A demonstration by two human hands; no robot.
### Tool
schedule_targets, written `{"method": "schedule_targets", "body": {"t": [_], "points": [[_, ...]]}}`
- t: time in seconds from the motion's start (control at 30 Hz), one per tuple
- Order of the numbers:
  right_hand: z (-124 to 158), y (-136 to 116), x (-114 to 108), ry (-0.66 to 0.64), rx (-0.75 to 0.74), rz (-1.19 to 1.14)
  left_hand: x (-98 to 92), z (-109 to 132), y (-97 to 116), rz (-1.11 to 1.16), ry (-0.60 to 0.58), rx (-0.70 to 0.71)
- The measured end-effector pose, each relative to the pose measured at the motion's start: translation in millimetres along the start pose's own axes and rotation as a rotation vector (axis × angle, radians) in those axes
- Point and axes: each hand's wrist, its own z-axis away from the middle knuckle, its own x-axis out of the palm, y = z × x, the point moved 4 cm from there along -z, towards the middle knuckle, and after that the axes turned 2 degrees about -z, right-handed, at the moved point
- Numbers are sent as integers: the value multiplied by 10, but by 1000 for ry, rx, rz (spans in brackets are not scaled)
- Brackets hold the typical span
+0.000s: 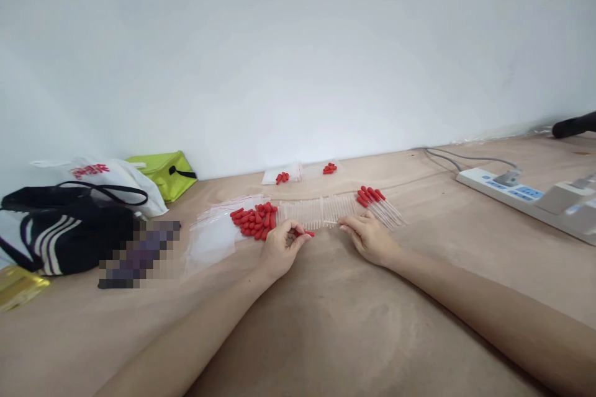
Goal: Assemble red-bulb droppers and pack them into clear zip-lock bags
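My left hand (280,251) is closed in a pinch around a red rubber dropper bulb (309,234), low over the table. Facing it, my right hand (371,240) pinches a thin clear dropper tube (331,223) whose free end points left toward the bulb. Bulb and tube are apart. Behind both hands lie many clear dropper tubes (302,214) side by side in a row. A pile of loose red bulbs (254,221) sits left of the row. To its right, several droppers (371,194) with red bulbs on their tubes lie slanted together.
Clear zip bags (212,242) lie left of the bulb pile; two more bags (270,175) with red bulbs rest near the wall. A black bag (79,229) and a green bag (167,173) stand at left. A white power strip (526,198) with plugs and cables is at right.
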Motion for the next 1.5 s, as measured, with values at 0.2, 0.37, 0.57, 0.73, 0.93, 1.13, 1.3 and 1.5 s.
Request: {"method": "schedule_targets", "body": {"t": [0.2,0.37,0.57,0.73,0.93,1.13,1.3,1.5], "points": [[-17,-180,35,-59,-62,-55,10,4,-53,154,-28,-91],[-31,-207,38,-85,-50,-77,-16,-6,25,-31,2,40],[-33,-188,46,-86,-28,-96,7,10,82,-63,-35,141],[-41,-209,47,-102,-33,-113,41,30,31,-67,-67,93],[-55,-247,57,-142,-22,-107,45,45,12,-48,-61,95],[-68,-278,38,-190,-73,-114,32,59,92,-146,-125,144],[-65,-274,30,-205,-60,-65,20,53,193,-232,-139,233],[-53,-277,59,-220,-12,-109,34,82,259,-287,-124,402]]}}
